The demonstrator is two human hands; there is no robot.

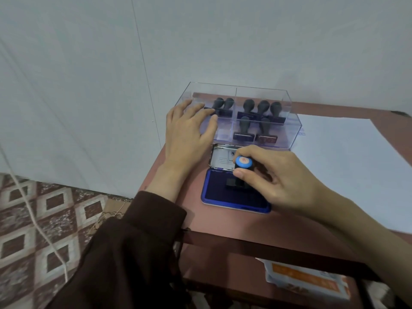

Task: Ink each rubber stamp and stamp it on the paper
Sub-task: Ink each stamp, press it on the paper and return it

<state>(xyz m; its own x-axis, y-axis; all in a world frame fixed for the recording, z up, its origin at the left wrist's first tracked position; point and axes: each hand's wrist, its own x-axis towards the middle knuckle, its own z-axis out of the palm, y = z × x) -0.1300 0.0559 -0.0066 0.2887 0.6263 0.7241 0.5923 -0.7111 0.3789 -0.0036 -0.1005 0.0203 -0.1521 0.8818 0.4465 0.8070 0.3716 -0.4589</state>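
Pale grey-blue wall [89, 63] is seen behind a reddish-brown table [223, 221] that is pushed against it. At the back of the table a clear plastic box [287, 134] is set, divided into two compartments. Two dark-handled stamps [223, 105] are kept upright in the left compartment and five more [260, 117] in the right one. Just in front of the box an ink pad [220, 195] is laid open, with its metal lid [220, 158] folded back toward the box.

A blue-capped stamp [243, 162] is held upright with its base down on the blue pad surface. It is pinched by the right hand [283, 175], the thumb being pressed to its near side and the curled fingers closed round its far side. The left hand [187, 134] is laid on the box's left front corner, its fingers straight and spread apart, nothing being gripped. A dark brown sleeve [133, 253] is worn on the left arm.

A white sheet of paper [347, 163] is spread on the table to the right of the box and pad. An orange and white packet [307, 279] is seen on the lower shelf. Left of the table, a patterned floor [33, 219] is crossed by a white cable [44, 233].
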